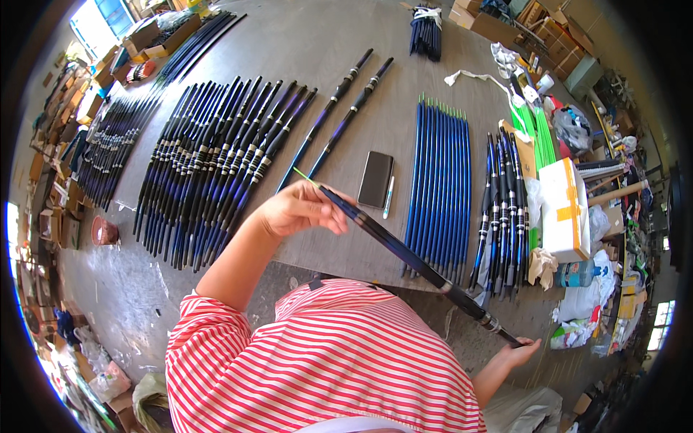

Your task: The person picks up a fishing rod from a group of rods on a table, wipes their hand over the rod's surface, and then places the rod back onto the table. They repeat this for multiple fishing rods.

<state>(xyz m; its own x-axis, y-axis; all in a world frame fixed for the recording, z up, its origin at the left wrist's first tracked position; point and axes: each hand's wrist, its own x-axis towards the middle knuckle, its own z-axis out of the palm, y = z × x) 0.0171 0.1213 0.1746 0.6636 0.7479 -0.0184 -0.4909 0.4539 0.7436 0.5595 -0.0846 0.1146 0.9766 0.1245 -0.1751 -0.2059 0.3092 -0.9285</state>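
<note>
Both hands grip one telescopic fishing rod [404, 252] — left hand [299, 209] pinching the tip, right hand [521, 351] closed on the butt — many rods [216, 159] already laid out.

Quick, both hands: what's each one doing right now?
Left hand: closed on the thin end of the dark rod.
Right hand: holding the rod's butt end; grip partly hidden.

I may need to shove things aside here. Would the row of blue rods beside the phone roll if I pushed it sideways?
Probably. The blue rods look round and slim, lying loose side by side on the flat table, so a sideways push would likely roll or scatter them. They appear stiff, lying straight. The phone close by could get knocked.
</note>
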